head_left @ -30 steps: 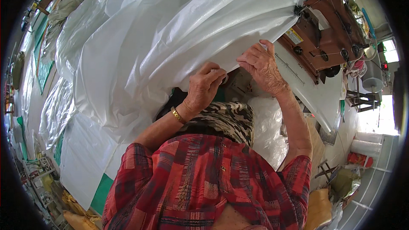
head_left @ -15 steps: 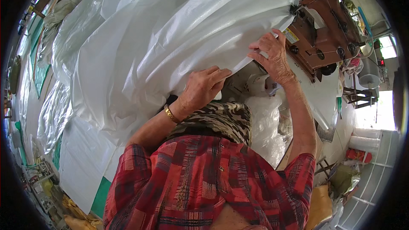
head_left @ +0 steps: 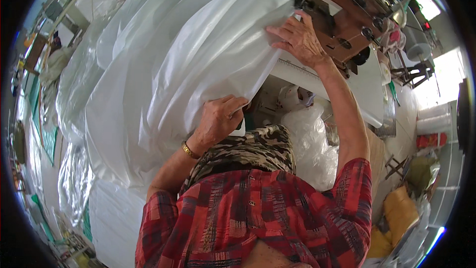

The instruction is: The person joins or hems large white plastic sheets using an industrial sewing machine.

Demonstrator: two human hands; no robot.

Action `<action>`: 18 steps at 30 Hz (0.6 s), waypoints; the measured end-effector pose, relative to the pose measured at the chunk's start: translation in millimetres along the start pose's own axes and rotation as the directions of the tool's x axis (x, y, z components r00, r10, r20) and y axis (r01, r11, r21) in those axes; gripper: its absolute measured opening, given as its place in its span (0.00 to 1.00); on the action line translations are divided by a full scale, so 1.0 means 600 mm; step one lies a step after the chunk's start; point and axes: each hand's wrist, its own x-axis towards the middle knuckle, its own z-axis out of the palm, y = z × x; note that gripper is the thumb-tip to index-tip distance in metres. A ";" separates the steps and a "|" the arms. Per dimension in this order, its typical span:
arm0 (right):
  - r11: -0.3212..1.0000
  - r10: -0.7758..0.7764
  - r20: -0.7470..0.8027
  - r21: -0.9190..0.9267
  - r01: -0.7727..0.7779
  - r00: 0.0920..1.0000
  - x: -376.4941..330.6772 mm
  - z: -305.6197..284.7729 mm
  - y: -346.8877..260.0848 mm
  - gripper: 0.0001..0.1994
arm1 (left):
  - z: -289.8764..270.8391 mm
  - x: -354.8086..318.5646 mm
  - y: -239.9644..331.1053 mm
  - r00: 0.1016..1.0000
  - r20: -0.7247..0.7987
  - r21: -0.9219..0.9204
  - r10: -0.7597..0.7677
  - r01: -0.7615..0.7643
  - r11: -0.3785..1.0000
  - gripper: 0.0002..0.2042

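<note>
A large white woven plastic sheet (head_left: 183, 64) spreads in folds in front of me and runs up to a brown sewing machine (head_left: 342, 44). At the sheet's near edge, my left hand (head_left: 218, 120) is closed, pinching the edge between thumb and fingers. Farther along that edge, just in front of the machine's needle area, my right hand (head_left: 301, 41) rests with fingers spread on the sheet. Between the two hands the edge is stretched straight. The needle itself is hidden from me.
Beneath the machine's white tabletop (head_left: 364, 99), crumpled clear plastic (head_left: 310, 141) lies beside my camouflage-covered lap (head_left: 243, 151). A dark stool (head_left: 416, 72) stands at the far right. Yellow-brown material (head_left: 400, 213) lies on the floor at right. More translucent sheeting (head_left: 74, 168) hangs at left.
My right hand has moved up and left toward the needle area, its fingers now spread on the sheet. My left hand sits lower and farther from it. The whole view has shifted.
</note>
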 end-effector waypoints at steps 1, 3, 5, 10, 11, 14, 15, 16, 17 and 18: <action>1.000 0.018 -0.006 -0.010 -0.018 1.000 0.001 0.001 0.008 0.19 | 0.004 -0.003 0.000 1.000 0.005 0.027 0.028 -0.028 0.999 0.11; 0.992 0.034 -0.044 -0.122 -0.039 0.998 0.001 0.001 0.022 0.21 | 0.011 -0.002 0.003 0.997 0.022 0.054 0.073 -0.074 0.996 0.11; 0.985 0.109 -0.181 -0.116 -0.131 0.977 -0.008 0.006 0.016 0.22 | 0.022 0.002 0.007 0.989 0.058 0.056 0.135 -0.139 0.989 0.12; 0.951 0.304 -0.397 0.075 -0.300 0.866 -0.049 0.056 -0.046 0.19 | 0.040 0.007 -0.010 0.967 0.065 0.101 0.246 -0.252 0.963 0.12; 0.941 0.336 -0.394 0.104 -0.322 0.856 -0.053 0.057 -0.058 0.18 | 0.040 0.012 -0.011 0.963 0.071 0.102 0.259 -0.265 0.959 0.12; 0.928 0.372 -0.379 0.127 -0.351 0.847 -0.061 0.063 -0.063 0.17 | 0.044 0.021 -0.012 0.963 0.073 0.093 0.259 -0.265 0.960 0.11; 0.928 0.373 -0.359 0.126 -0.351 0.856 -0.064 0.065 -0.062 0.16 | 0.046 0.021 -0.016 0.960 0.123 0.132 0.250 -0.266 0.955 0.10; 0.930 0.367 -0.356 0.131 -0.343 0.859 -0.065 0.066 -0.059 0.15 | 0.046 0.026 -0.015 0.956 0.172 0.170 0.239 -0.268 0.948 0.10; 0.928 0.372 -0.361 0.130 -0.349 0.855 -0.066 0.067 -0.056 0.15 | 0.047 0.033 -0.013 0.953 0.178 0.171 0.245 -0.275 0.946 0.10; 0.929 0.367 -0.371 0.108 -0.353 0.853 -0.068 0.069 -0.053 0.15 | 0.051 0.040 -0.012 0.953 0.164 0.154 0.253 -0.278 0.948 0.08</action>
